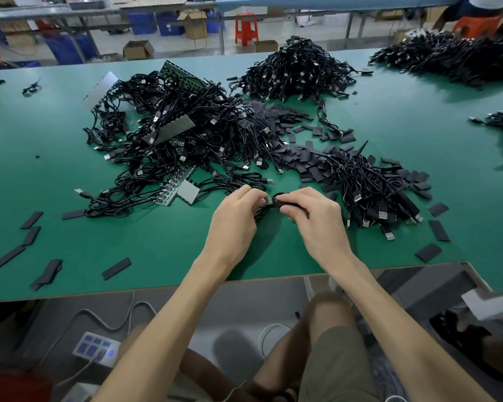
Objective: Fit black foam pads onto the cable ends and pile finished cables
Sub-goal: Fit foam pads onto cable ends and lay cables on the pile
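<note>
Between left hand and right hand grips sits the cable end.

Matt black foam pads, smooth green table

Left hand pinches a cable end; right hand grips a black foam pad against it

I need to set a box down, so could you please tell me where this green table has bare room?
Bare green lies left of the left hand, between the cable tangle, the scattered foam pads and the near edge. Another patch lies far right, between the cable pile beside the right hand and the far heaps. The centre is crowded.
</note>
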